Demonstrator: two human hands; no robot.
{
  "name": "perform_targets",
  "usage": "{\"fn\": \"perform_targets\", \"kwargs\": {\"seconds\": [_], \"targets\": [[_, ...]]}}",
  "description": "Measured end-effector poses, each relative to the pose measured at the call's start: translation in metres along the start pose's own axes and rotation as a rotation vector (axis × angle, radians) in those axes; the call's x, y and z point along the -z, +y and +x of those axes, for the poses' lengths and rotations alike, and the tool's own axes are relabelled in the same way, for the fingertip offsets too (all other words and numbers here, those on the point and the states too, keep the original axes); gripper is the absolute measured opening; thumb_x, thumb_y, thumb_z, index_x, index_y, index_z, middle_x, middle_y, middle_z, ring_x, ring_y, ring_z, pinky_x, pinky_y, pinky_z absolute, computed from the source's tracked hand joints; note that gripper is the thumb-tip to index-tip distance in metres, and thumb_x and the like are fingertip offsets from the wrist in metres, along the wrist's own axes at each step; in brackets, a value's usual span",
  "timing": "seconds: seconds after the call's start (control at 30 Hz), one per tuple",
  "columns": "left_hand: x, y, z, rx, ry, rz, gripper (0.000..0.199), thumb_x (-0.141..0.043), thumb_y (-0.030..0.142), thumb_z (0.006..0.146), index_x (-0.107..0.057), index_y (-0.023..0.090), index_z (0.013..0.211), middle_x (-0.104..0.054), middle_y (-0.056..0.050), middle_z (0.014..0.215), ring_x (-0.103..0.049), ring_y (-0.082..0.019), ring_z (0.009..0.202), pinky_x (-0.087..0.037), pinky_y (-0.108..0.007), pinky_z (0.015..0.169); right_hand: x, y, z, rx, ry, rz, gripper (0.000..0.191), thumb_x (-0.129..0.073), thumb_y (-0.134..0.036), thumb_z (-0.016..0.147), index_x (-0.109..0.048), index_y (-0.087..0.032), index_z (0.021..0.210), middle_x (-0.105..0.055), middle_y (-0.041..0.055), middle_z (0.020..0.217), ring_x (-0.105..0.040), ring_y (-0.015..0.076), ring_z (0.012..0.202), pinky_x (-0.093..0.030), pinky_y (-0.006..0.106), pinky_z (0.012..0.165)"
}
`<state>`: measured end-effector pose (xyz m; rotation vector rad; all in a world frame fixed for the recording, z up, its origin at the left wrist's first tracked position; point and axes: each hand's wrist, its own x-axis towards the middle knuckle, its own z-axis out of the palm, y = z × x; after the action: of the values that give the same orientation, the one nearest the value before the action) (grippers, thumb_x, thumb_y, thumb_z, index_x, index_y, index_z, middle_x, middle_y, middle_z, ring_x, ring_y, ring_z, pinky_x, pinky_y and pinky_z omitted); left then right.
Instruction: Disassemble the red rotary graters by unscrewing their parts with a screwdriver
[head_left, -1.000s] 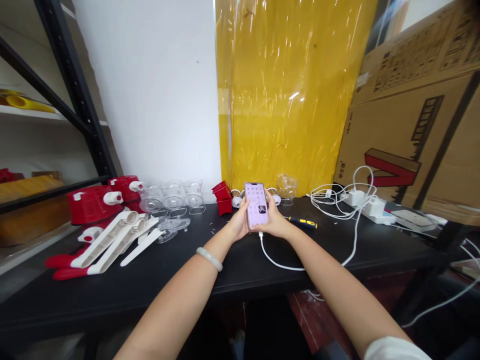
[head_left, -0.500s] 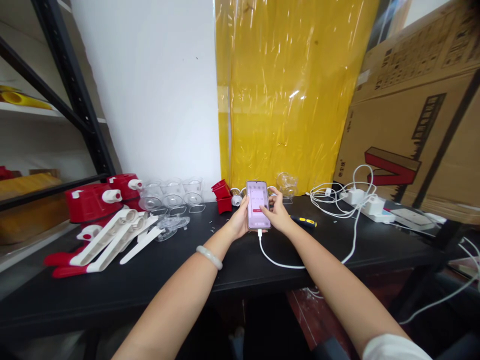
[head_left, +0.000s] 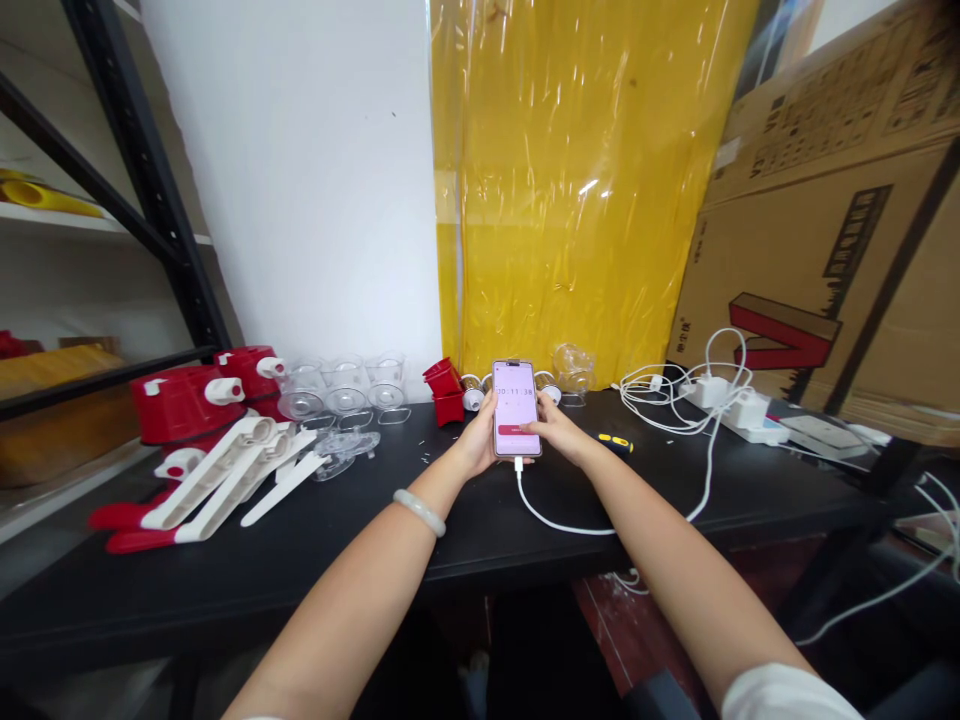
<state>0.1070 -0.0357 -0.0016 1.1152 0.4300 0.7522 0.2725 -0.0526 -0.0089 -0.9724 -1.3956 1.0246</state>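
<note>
A phone (head_left: 517,400) is held upright over the black table (head_left: 465,530), its pink screen showing timer digits and a red button. My left hand (head_left: 478,436) is closed round its left edge. At the right edge, my right hand (head_left: 559,428) grips the phone too, its thumb lying over the lower screen by the red button. A white cable (head_left: 559,525) is plugged into the phone's bottom end. Behind the phone, partly hidden, stand round metallic parts (head_left: 473,392).
Red housings (head_left: 184,400), white and red handles (head_left: 225,480) and clear plastic cups (head_left: 345,380) lie at left. Small red boxes (head_left: 446,393) stand centrally. A yellow-black tool (head_left: 615,441), white chargers (head_left: 746,410) and a large carton (head_left: 817,240) are at right.
The screen now shows large timer digits. My right hand's fingers have moved in round the phone's edge, and its thumb has shifted slightly down on the screen.
</note>
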Motion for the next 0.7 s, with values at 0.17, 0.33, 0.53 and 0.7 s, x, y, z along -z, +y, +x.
{"fn": "perform_targets", "kwargs": {"seconds": [0.17, 0.33, 0.53, 0.7], "targets": [[-0.0007, 0.0006, -0.0006, 0.003, -0.008, -0.002, 0.066, -0.037, 0.066, 0.086, -0.039, 0.027, 0.14, -0.066, -0.016, 0.116, -0.068, -0.033, 0.089, -0.053, -0.053, 0.071, -0.003, 0.0006, -0.0024, 0.019, -0.037, 0.016, 0.085, -0.08, -0.022, 0.058, -0.033, -0.025, 0.129, -0.061, 0.0101, 0.122, -0.06, 0.0265, 0.11, -0.044, 0.05, 0.101], [-0.0019, 0.0025, -0.0013, -0.006, 0.006, 0.007, 0.066, -0.038, 0.066, 0.086, -0.044, 0.024, 0.137, -0.062, -0.018, 0.124, -0.068, -0.034, 0.089, -0.053, -0.056, 0.071, -0.0013, 0.0068, 0.0012, 0.04, -0.065, 0.03, 0.089, -0.082, -0.022, 0.057, -0.029, -0.024, 0.129, -0.058, 0.0112, 0.126, -0.059, 0.0254, 0.113, -0.042, 0.048, 0.105], [-0.0017, 0.0024, -0.0008, -0.008, 0.017, 0.016, 0.067, -0.039, 0.066, 0.086, -0.045, 0.022, 0.136, -0.06, -0.019, 0.126, -0.068, -0.034, 0.088, -0.053, -0.057, 0.07, -0.001, 0.0082, 0.0008, 0.031, -0.085, 0.06, 0.09, -0.082, -0.02, 0.058, -0.027, -0.024, 0.13, -0.06, 0.0111, 0.125, -0.059, 0.0264, 0.115, -0.041, 0.049, 0.105], [0.0016, 0.0001, 0.0014, -0.016, -0.035, -0.026, 0.067, -0.043, 0.065, 0.085, -0.039, 0.026, 0.14, -0.063, -0.016, 0.121, -0.069, -0.032, 0.089, -0.054, -0.052, 0.071, -0.0013, 0.0074, -0.0002, 0.023, -0.088, 0.081, 0.089, -0.08, -0.018, 0.059, -0.028, -0.026, 0.13, -0.061, 0.0096, 0.124, -0.058, 0.0269, 0.117, -0.042, 0.051, 0.104]]}}
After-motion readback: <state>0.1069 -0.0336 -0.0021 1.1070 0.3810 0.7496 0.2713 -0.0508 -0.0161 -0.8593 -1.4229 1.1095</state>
